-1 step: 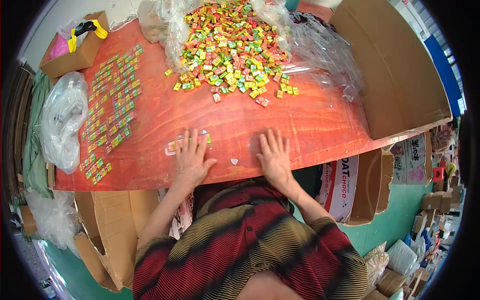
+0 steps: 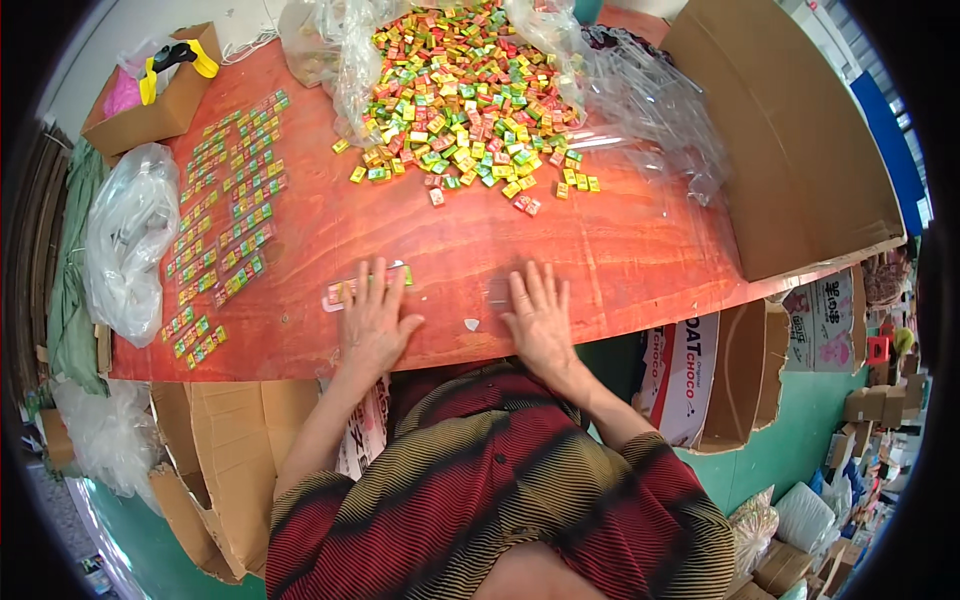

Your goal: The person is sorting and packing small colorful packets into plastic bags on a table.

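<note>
My left hand lies flat with its fingers stretched out over a slim clear pack of small coloured boxes, covering its middle. Palm down on the red tabletop, my right hand has its fingers spread; something thin and clear shows at its left side, too faint to name. A big heap of small red, yellow and green boxes lies beyond both hands. To the left, filled clear packs are laid in slanting rows.
Clear plastic bags flank the heap, and crumpled clear film lies to its right. A tall cardboard sheet stands at the right edge. At the left are a bundled plastic bag and an open carton. Cartons stand below the table.
Both my hands have shifted slightly left on the tabletop, fingers still outstretched. The clear pack has slid a little left with my left hand.
</note>
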The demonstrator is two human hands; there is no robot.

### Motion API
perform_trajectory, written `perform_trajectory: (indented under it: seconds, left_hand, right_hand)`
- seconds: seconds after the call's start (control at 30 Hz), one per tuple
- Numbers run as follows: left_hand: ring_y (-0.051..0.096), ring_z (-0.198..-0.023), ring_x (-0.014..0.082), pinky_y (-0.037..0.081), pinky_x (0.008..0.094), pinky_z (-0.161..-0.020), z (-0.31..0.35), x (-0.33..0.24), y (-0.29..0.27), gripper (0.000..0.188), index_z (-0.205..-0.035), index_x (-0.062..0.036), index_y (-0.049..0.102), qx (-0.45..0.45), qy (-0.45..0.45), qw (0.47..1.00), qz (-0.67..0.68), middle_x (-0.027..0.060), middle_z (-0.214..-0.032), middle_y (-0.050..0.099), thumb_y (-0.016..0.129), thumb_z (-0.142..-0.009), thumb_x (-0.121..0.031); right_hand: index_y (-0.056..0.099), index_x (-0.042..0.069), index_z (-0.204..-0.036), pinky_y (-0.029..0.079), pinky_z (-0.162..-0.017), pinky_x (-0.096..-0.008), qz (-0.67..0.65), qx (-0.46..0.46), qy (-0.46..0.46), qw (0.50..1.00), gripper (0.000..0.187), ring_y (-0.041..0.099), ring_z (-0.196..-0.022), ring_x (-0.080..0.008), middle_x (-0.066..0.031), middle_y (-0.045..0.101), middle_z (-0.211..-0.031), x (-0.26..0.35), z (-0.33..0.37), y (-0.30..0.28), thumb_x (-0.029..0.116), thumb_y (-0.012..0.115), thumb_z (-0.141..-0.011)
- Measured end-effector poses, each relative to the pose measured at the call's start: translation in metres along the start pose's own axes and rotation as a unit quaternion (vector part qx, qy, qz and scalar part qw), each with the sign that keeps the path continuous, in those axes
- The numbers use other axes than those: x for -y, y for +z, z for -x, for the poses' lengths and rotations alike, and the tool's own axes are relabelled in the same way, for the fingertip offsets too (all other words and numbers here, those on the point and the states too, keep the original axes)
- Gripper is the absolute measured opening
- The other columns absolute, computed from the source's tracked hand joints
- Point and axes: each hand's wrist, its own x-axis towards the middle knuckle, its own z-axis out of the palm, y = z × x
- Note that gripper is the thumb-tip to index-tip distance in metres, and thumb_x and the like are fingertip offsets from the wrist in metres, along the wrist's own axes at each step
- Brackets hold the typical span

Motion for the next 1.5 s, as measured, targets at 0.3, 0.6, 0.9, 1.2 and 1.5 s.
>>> perform_trajectory:
  seconds: [0.3,0.6,0.9,1.2,1.5]
  left_hand:
    - [0.031,-0.123,0.0383,0.025,0.0507,-0.099,-0.044,0.037,-0.010,0.046,-0.125,-0.0016,0.039,-0.138,-0.075,0.988,-0.004,0.0212,-0.134,0.032,0.052,-0.083,-0.017]
    - [0.032,-0.122,0.0374,0.027,0.0483,-0.099,-0.148,0.060,0.037,0.052,-0.127,0.0005,0.034,-0.123,-0.177,0.976,0.035,0.0224,-0.131,0.035,0.053,-0.082,-0.020]
    - [0.040,-0.117,0.0340,0.034,0.0411,-0.094,-0.130,0.000,0.031,0.038,-0.119,-0.0017,0.045,-0.153,-0.055,0.937,0.309,0.0217,-0.125,0.042,0.049,-0.084,-0.015]
    - [0.039,-0.116,0.0334,0.031,0.0500,-0.093,-0.196,0.120,0.039,0.032,-0.113,-0.0054,0.047,-0.293,-0.226,0.923,0.108,0.0160,-0.118,0.047,0.050,-0.082,-0.014]
    - [0.039,-0.113,0.0371,0.030,0.0479,-0.093,-0.156,0.032,0.041,0.031,-0.109,0.0001,0.049,-0.207,-0.120,0.963,0.121,0.0217,-0.116,0.046,0.051,-0.080,-0.012]
  right_hand:
    - [0.048,0.003,-0.116,0.037,-0.092,-0.0435,-0.116,0.000,-0.118,0.986,0.038,0.041,-0.115,-0.0375,-0.0190,0.045,-0.123,0.027,-0.090,-0.004,0.006,0.055,-0.078]
    - [0.049,0.004,-0.115,0.029,-0.094,-0.0530,0.031,-0.084,-0.206,0.974,0.036,0.037,-0.119,-0.0332,-0.0148,0.042,-0.125,0.047,-0.187,0.055,0.020,0.050,-0.083]
    - [0.051,0.005,-0.112,0.029,-0.095,-0.0527,0.020,-0.078,-0.187,0.979,0.032,0.036,-0.119,-0.0333,-0.0139,0.047,-0.118,-0.009,-0.152,0.034,0.014,0.052,-0.081]
    - [0.044,0.007,-0.122,0.026,-0.097,-0.0556,0.020,-0.070,-0.243,0.967,0.046,0.033,-0.123,-0.0339,-0.0138,0.042,-0.127,0.036,-0.147,0.026,0.009,0.053,-0.078]
    - [0.055,0.008,-0.111,0.028,-0.097,-0.0511,0.080,-0.052,-0.223,0.970,0.038,0.037,-0.121,-0.0310,-0.0134,0.045,-0.125,0.002,-0.151,0.028,0.005,0.051,-0.073]
